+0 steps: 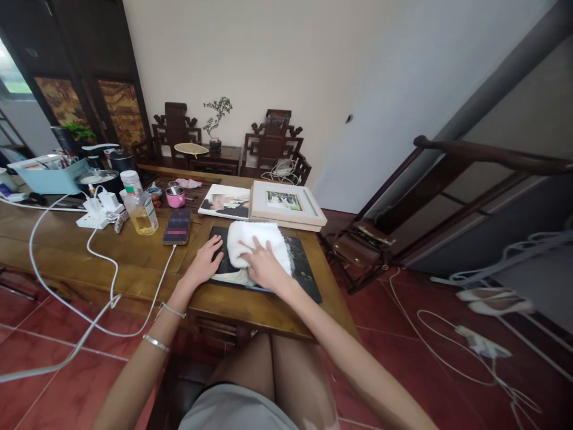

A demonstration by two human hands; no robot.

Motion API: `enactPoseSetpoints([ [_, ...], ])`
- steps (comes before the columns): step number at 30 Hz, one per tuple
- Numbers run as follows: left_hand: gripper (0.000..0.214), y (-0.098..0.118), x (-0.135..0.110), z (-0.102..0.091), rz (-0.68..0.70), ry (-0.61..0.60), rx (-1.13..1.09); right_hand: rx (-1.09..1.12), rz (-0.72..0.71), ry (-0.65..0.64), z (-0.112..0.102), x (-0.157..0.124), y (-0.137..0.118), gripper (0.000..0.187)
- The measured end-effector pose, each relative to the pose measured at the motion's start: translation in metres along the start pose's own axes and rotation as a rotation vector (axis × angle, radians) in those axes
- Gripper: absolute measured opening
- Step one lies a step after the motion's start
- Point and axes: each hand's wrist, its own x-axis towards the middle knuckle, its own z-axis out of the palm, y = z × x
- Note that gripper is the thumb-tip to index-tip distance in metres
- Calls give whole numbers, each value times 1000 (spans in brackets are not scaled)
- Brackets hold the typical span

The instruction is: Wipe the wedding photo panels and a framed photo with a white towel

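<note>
Apparently wiping one dark panel, flat on the bench, with one white cloth under a spread, unclenched right grip, and steadying the panel's left side with a flat, ungrasping left grip, next likely calling for an even slide rightward, near two pictures and one phone.

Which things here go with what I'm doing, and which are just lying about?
In use:
white cloth, under your right hand
dark board, under the cloth and your left hand

Apparently lying about:
phone
bottle
pink cup
power strip
</note>
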Motion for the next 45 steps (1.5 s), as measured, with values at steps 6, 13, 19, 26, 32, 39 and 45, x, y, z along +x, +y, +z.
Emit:
enactPoseSetpoints([
  [6, 43, 2, -1, 0, -9, -20, 8, 74, -151, -28, 1, -69, -31, 48],
  [13, 41, 1, -2, 2, -2, -12, 5, 75, 70, 42, 8, -92, 8, 51],
  [19, 42, 1, -2, 2, -13, -11, 10, 21, 318, 12, 3, -48, 44, 53],
  [26, 46, 17, 0, -9, -20, 202, -155, 38, 147, -63, -8, 40, 2, 57],
  [32, 54, 18, -2, -12, -99, 292, -288, 112, -174, -104, -11, -10, -47, 53],
  [39, 46, 19, -6, -6, 13, 15, -31, 197, 18, -170, -23, -67, -8, 56],
  [45, 38, 12, -5, -1, 76, -8, 40, 130, 261, -117, -20, 9, 31, 56],
])
